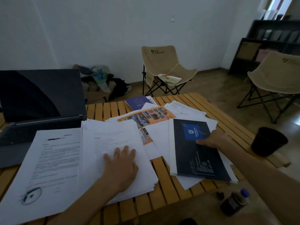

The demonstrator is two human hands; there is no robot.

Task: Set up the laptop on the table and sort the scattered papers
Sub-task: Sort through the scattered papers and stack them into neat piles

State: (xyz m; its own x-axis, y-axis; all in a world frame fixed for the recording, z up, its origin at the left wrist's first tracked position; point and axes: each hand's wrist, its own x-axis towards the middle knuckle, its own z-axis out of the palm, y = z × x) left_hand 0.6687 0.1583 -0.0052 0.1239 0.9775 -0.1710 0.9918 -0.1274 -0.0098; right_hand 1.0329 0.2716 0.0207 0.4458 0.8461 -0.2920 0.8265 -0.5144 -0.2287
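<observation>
An open dark laptop [37, 101] stands at the left of the slatted wooden table [167, 197], its screen off. White printed papers [53, 161] overlap its front edge. My left hand [122, 166] lies flat, fingers spread, on a stack of white sheets [112, 138]. My right hand [214, 138] grips the right edge of a dark blue booklet [193, 153] lying on more loose sheets. An orange photo leaflet [151, 116] and a purple booklet [138, 102] lie further back.
A black cup-shaped bin [267, 141] is at the table's right edge. A dark bottle with a blue cap [233, 202] lies near the front right. Two beige folding chairs [165, 70] [276, 82] and a pile of bags [100, 82] stand beyond the table.
</observation>
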